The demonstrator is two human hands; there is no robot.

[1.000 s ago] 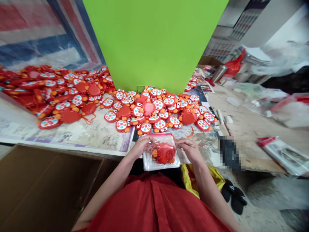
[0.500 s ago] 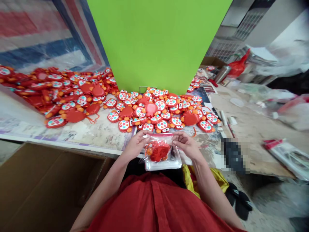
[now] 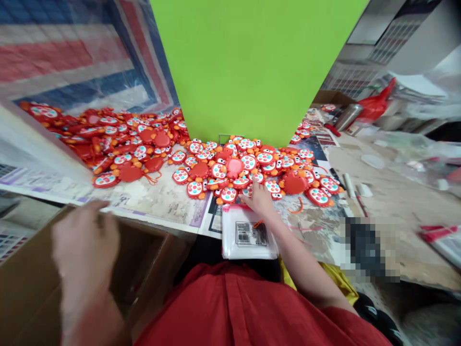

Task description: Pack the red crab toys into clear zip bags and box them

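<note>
One blurred left hand (image 3: 84,245) over carton (image 3: 29,281), grip impossible to tell; one open right hand (image 3: 260,198) at toy heap (image 3: 235,167), just beyond bag stack (image 3: 248,242); watch for toys sliding onto bags if tugged carelessly

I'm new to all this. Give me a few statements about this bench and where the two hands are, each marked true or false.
1. The right hand is at the toys. True.
2. The left hand is on the bags. False: it is by the box.
3. The panel behind the toys is blue. False: it is green.
4. The bags lie nearer the person than the toys do. True.
</note>
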